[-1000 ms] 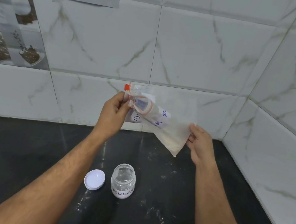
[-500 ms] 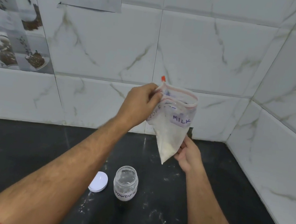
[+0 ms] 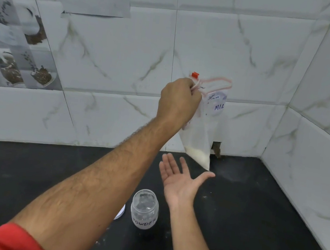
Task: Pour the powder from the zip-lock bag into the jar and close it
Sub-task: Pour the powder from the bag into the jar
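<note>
Holding the zip-lock bag (image 3: 203, 127) by its top in my left grip (image 3: 179, 100), I let powder (image 3: 199, 157) settle into the low corner; my right grip (image 3: 181, 178) waits wide beneath, the open jar (image 3: 144, 209) nearer me on the table (image 3: 252, 220).

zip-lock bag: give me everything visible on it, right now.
The clear plastic zip-lock bag hangs upright in the air before the tiled wall, gripped near its top by the left hand. Its pink zip strip loops open, with a small red slider at the upper left. A white label reads "MIL", the rest out of sight. White powder has settled into the lower corner, which points down just above the open, palm-up right hand; contact there is unclear.
</note>
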Demonstrator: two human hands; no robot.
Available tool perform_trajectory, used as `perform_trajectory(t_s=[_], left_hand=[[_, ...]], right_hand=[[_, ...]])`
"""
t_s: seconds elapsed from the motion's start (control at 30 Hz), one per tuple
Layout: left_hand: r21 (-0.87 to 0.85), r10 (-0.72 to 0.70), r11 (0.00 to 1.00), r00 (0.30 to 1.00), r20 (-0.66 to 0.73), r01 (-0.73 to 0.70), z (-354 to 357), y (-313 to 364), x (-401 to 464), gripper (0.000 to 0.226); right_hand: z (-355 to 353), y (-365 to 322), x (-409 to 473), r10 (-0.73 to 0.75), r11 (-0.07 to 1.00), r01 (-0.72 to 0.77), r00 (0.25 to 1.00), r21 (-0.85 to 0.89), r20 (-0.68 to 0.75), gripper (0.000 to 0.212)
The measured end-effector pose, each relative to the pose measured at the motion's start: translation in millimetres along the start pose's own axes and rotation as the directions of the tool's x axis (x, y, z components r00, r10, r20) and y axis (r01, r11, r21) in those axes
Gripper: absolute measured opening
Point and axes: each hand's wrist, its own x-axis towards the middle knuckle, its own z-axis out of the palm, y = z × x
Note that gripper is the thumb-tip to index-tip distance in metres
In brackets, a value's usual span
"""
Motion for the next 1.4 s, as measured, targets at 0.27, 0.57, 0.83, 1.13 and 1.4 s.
perform_trajectory(t_s=[0.27, 0.57, 0.83, 1.13, 1.4], left_hand=[[-0.262, -0.055, 0.962, 0.993, 0.106, 0.081, -18, -42, -15, 0.033], [-0.225, -0.282, 0.904, 0.903, 0.326, 0.363, -27, -156, -67, 0.041], [-0.292, -0.354, 0.795, 0.798, 0.488, 0.531, -9, -188, -106, 0.020], [-0.248, -0.411, 0.780, 0.769, 0.491, 0.575, 4, -220, -147, 0.032], [-0.297, -0.473, 0.695, 0.727, 0.498, 0.655, 19, -235, -168, 0.032]], right_hand=[[31, -50, 23, -0.179, 0.983, 0.178, 0.983, 0.056, 0.026, 0.089], [15, -81, 27, -0.239, 0.931, 0.237, 0.971, -0.277, 0.025, 0.054], [13, -88, 24, -0.269, 0.789, 0.257, 0.961, -0.558, 0.062, 0.054], [6, -89, 13, -0.286, 0.642, 0.258, 0.954, -0.722, 0.087, 0.051], [11, -81, 2, -0.275, 0.561, 0.275, 0.952, -0.781, 0.138, 0.020]])
